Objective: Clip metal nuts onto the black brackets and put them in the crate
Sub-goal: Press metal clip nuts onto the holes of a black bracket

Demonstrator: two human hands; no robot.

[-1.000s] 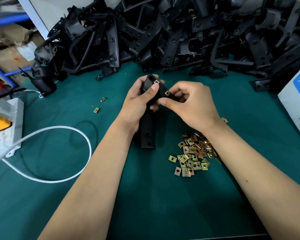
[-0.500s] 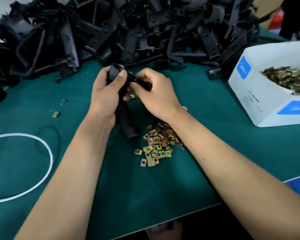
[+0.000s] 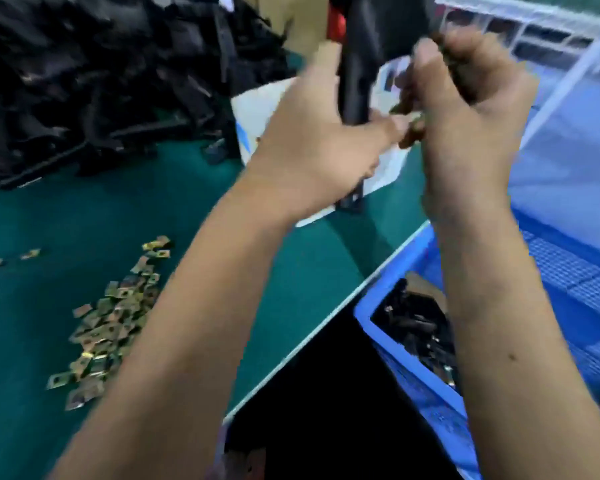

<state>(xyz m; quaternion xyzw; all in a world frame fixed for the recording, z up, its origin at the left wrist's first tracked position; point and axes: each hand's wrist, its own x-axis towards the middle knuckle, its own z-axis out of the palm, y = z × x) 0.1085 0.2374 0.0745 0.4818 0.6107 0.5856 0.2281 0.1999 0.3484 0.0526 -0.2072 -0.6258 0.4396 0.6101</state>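
My left hand (image 3: 312,147) grips one black bracket (image 3: 355,81) upright above the table edge; my right hand (image 3: 465,109) pinches its top. One blue crate (image 3: 413,372) sits below; nuts (image 3: 111,320) too many to count.

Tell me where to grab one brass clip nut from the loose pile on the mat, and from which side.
Pick a clip nut lying alone at the pile's near edge, such as the stray one. It lies flat on the green mat, so come from above and pinch its two opposite edges. The blur hides its open end.
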